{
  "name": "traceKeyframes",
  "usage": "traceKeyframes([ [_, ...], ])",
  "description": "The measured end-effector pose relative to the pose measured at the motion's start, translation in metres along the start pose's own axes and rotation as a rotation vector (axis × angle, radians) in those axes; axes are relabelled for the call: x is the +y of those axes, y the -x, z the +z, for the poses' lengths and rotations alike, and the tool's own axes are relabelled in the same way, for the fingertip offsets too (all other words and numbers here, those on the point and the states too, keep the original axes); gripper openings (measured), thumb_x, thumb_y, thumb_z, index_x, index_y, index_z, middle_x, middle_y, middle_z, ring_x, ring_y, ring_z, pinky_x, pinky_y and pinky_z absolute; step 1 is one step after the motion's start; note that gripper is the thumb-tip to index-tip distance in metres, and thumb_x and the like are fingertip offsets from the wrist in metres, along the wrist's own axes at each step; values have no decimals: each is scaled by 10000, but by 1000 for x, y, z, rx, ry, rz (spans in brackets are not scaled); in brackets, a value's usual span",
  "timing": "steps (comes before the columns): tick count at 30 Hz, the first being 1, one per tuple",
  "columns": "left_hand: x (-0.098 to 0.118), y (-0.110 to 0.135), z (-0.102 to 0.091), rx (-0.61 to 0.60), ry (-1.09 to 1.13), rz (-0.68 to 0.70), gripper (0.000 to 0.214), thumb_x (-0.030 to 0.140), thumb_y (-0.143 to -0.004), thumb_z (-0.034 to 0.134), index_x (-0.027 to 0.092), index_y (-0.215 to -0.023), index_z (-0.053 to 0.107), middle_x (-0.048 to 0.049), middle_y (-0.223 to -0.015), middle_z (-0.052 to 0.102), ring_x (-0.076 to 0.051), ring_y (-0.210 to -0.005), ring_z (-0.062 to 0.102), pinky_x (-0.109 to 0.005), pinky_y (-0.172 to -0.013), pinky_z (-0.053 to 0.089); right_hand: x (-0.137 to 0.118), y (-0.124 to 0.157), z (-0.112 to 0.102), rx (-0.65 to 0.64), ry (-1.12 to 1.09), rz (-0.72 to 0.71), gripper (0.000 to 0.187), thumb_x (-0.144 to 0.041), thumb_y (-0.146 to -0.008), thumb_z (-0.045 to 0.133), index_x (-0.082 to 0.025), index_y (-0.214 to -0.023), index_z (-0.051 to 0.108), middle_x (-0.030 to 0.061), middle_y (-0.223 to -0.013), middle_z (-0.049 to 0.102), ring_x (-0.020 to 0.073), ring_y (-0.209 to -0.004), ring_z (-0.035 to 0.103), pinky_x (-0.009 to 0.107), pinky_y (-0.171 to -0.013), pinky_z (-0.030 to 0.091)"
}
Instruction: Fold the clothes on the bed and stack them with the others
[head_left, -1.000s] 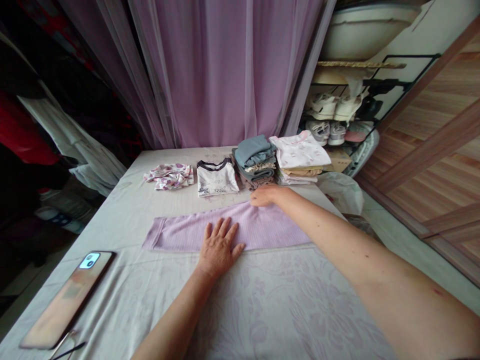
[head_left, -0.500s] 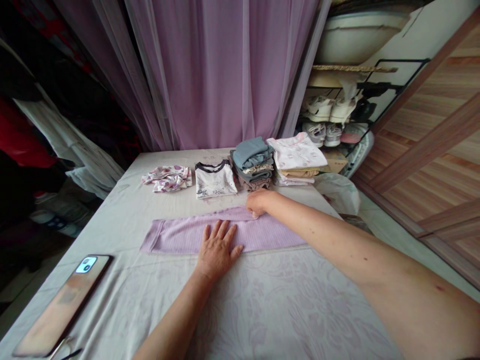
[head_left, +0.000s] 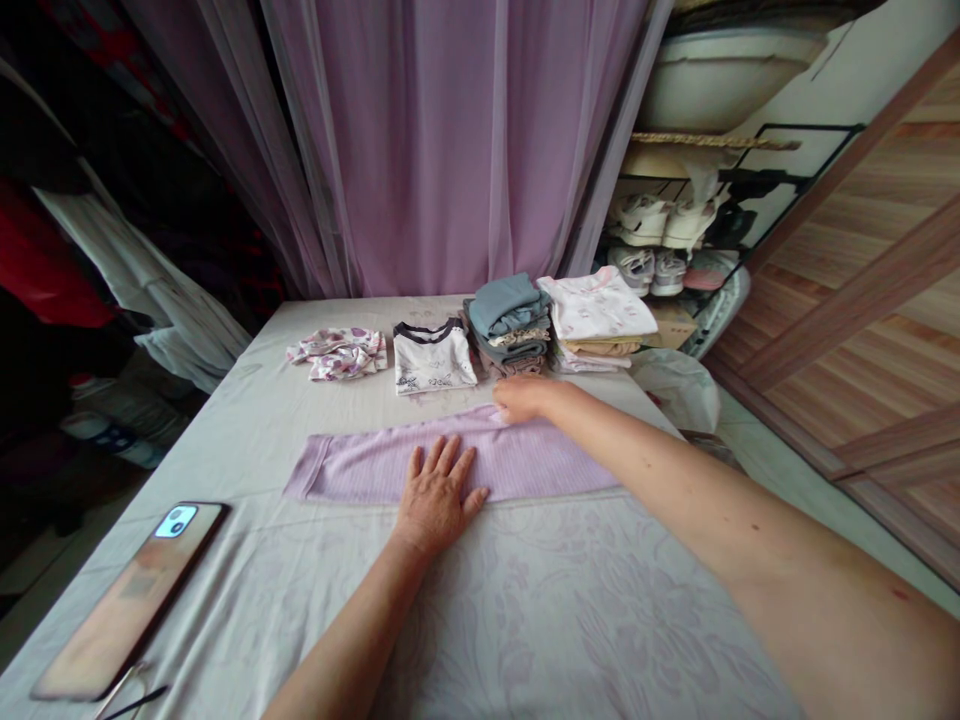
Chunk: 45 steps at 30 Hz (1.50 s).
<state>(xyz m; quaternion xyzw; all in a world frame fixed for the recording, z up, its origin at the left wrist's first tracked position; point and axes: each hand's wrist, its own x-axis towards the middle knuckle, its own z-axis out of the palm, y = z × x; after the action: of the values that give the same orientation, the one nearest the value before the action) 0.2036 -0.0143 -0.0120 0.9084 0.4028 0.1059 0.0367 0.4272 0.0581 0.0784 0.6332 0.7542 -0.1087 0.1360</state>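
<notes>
A lilac ribbed garment [head_left: 360, 466] lies folded into a long strip across the bed [head_left: 570, 620]. My left hand [head_left: 436, 496] rests flat on its near edge, fingers spread. My right hand [head_left: 523, 398] reaches to the strip's far edge with fingers curled on the cloth; I cannot see whether it pinches the fabric. Behind the strip stand folded clothes: a floral piece [head_left: 339, 352], a white shirt with dark trim [head_left: 433, 357], a grey-blue stack [head_left: 511, 325] and a pale pink and cream stack [head_left: 598, 315].
A phone [head_left: 133, 594] lies on the bed at the near left, with a thin dark cable by it. Purple curtains [head_left: 450, 150] hang behind the bed. A shoe rack [head_left: 667, 230] and a white plastic bag [head_left: 679, 385] stand at the right; dark hanging clothes at the left.
My right hand shifted slightly along the garment's far edge, drawing the fold nearer and then back. My left hand stayed pressed flat in place.
</notes>
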Motion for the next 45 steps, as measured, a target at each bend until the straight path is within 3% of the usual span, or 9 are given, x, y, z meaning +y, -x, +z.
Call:
traceKeyframes([
  [4, 1, 0, -2, -3, 3, 0, 592, 575, -933, 419, 286, -1449, 452, -53, -1537, 419, -293, -1431, 328, -546, -1175, 231, 12, -4, 16, 204, -121, 177, 260, -317, -869, 547, -224, -1063, 692, 68, -1101, 724, 239, -1012, 648, 292, -811, 451],
  [7, 2, 0, -3, -16, 5, -11, 599, 591, -936, 392, 291, -1451, 445, -47, -1543, 409, -296, -1430, 327, -568, -1175, 206, 13, -9, 39, 296, -161, 299, 374, -257, -934, 420, -200, -1268, 578, 92, -1190, 694, 244, -1064, 635, 312, -830, 447],
  [10, 2, 0, -4, -23, 8, -17, 600, 601, -936, 379, 301, -1451, 442, -44, -1543, 409, -300, -1428, 327, -593, -1177, 172, 10, -9, 54, 360, -252, 381, 386, -240, -951, 388, -218, -1299, 553, 71, -1232, 680, 216, -1096, 625, 290, -854, 444],
  [15, 2, -1, -3, -42, 19, -21, 609, 613, -940, 350, 306, -1460, 430, -54, -1552, 394, -301, -1442, 305, -611, -1171, 160, -4, 5, 66, 563, -253, 313, 419, -269, -979, 321, -190, -1303, 575, 110, -1272, 650, 230, -1160, 580, 329, -981, 403],
  [19, 3, -1, 0, -27, -4, -70, 688, 658, -908, 377, 276, -1480, 410, -108, -1576, 338, -350, -1456, 264, -622, -1155, 180, -17, 17, 84, 466, -188, 32, 469, -335, -980, 352, -192, -1400, 504, 96, -1470, 497, 221, -1356, 422, 388, -1133, 283],
  [23, 4, -2, 0, -50, -25, -97, 749, 679, -880, 416, 248, -1491, 394, -132, -1575, 333, -376, -1453, 259, -619, -1150, 197, -18, 16, 94, 351, -153, 139, 558, -425, -982, 325, -197, -1489, 376, 87, -1584, 318, 237, -1461, 258, 466, -1168, 220],
  [31, 3, -3, 0, -58, -13, -99, 726, 678, -890, 387, 271, -1490, 393, -114, -1574, 340, -352, -1461, 256, -614, -1157, 184, -26, 38, 99, 436, -110, 256, 540, -421, -980, 335, -203, -1469, 405, 111, -1579, 322, 251, -1437, 303, 501, -1169, 177],
  [37, 3, -4, -5, -77, -36, -101, 711, 664, -903, 382, 257, -1485, 403, -118, -1570, 347, -341, -1462, 260, -605, -1155, 202, -18, 53, 105, 391, -122, 245, 520, -412, -974, 363, -205, -1444, 443, 103, -1564, 355, 235, -1431, 311, 455, -1148, 234],
  [45, 3, -5, -5, -77, -62, -97, 698, 651, -906, 395, 264, -1486, 399, -112, -1570, 351, -334, -1461, 265, -595, -1155, 210, 11, 59, 87, 431, -124, 328, 442, -303, -981, 342, -247, -1391, 499, 105, -1380, 583, 225, -1262, 516, 406, -1060, 321],
])
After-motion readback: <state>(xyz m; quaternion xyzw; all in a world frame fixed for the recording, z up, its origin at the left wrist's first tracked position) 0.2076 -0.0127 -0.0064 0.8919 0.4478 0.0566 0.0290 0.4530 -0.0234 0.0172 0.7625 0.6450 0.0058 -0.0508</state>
